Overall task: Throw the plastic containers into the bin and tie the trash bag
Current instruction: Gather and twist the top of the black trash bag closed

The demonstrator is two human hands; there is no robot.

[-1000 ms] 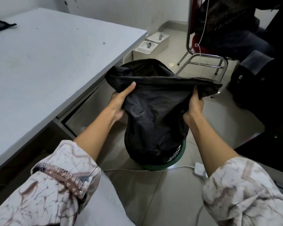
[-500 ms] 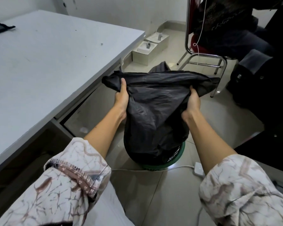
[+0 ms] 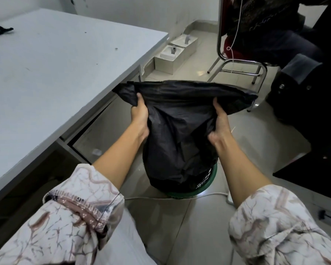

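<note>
A black trash bag point(image 3: 180, 134) stands pulled up out of a green mesh bin point(image 3: 206, 180) on the tiled floor. Its top edge is stretched flat into a wide band between my hands. My left hand point(image 3: 139, 115) grips the bag's upper left side, fingers curled into the plastic. My right hand point(image 3: 220, 121) grips the upper right side the same way. The bag's mouth is pressed closed, so the plastic containers are hidden.
A grey table point(image 3: 55, 69) runs along the left, its corner close to the bag. Two white boxes point(image 3: 172, 54) sit by the wall. A chrome-legged chair point(image 3: 237, 62) with dark clothing stands behind the bin. A white cable point(image 3: 214, 195) lies on the floor.
My hands have flattened the bag's open top into a straight closed band. The left hand went from an open palm against the bag to a grip on it.
</note>
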